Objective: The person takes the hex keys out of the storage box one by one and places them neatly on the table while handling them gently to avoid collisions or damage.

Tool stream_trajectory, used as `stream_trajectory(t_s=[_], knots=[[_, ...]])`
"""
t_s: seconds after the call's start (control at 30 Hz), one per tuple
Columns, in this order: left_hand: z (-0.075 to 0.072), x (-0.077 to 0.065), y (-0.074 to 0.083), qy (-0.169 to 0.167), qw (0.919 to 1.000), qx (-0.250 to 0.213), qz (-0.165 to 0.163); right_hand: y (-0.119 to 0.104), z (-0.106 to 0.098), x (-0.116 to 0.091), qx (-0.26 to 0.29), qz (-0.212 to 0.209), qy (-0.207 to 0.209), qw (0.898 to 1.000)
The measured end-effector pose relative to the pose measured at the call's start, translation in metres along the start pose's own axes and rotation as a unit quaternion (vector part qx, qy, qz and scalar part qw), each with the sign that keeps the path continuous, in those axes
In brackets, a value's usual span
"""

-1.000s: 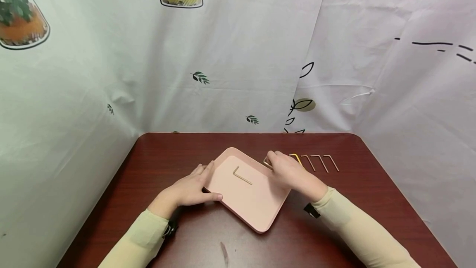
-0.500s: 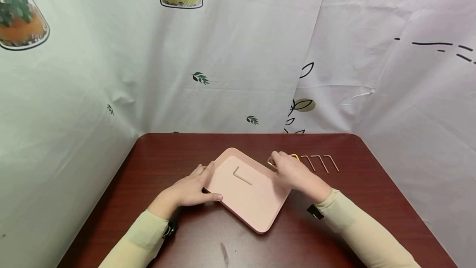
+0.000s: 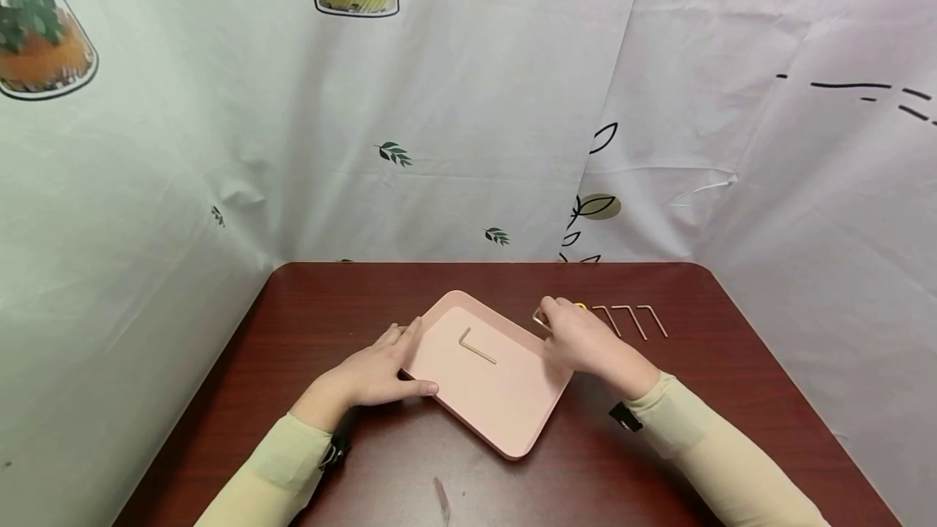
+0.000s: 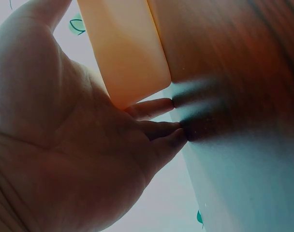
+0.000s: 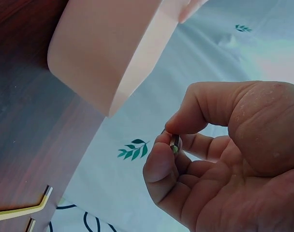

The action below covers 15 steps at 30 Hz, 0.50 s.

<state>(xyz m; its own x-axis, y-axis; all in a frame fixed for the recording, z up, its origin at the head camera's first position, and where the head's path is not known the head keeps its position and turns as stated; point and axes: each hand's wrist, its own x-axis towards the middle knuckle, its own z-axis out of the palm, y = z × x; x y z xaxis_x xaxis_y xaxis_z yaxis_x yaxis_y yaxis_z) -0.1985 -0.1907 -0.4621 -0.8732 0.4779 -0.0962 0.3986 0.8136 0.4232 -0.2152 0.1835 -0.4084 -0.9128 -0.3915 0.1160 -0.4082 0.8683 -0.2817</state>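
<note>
A pink tray [image 3: 486,421] stands at an angle on the table, with one L-shaped hex key [image 3: 477,351] lying inside. My left hand [image 3: 373,368] rests at its left corner, thumb along the front rim and fingers straight along the other side. In the left wrist view, those fingertips [image 4: 178,133] reach down to the tabletop beside the tray wall. Just past the tray's right side, my right hand [image 3: 586,340] pinches another hex key [image 3: 541,320] between thumb and fingers. Most of that key is hidden in the hand; an end of the hex key [image 5: 174,143] shows in the right wrist view.
Right of the right hand, three hex keys [image 3: 629,320] lie side by side on the dark red table [image 3: 351,291]. A yellow hex key [image 5: 26,211] lies nearest the hand, mostly covered by it in the head view. White patterned cloth [image 3: 454,104] encloses the table's back and sides.
My right hand has shifted slightly right with the pinched hex key, away from the tray's rim, covering more of the yellow key. The left hand and tray stay put.
</note>
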Motion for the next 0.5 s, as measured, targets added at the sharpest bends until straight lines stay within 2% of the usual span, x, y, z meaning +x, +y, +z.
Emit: stream_trajectory(t_s=[0.23,0.5], knots=[[-0.0008,-0.0002,0.0005,0.001,1.0000,-0.004,0.000,0.0051,-0.0025,-0.0028,0.005,0.010,0.000,1.000],[-0.0013,-0.0001,0.0000,0.003,1.0000,-0.003,0.004,0.0097,-0.0050,-0.0056,0.000,0.000,0.014,1.000]])
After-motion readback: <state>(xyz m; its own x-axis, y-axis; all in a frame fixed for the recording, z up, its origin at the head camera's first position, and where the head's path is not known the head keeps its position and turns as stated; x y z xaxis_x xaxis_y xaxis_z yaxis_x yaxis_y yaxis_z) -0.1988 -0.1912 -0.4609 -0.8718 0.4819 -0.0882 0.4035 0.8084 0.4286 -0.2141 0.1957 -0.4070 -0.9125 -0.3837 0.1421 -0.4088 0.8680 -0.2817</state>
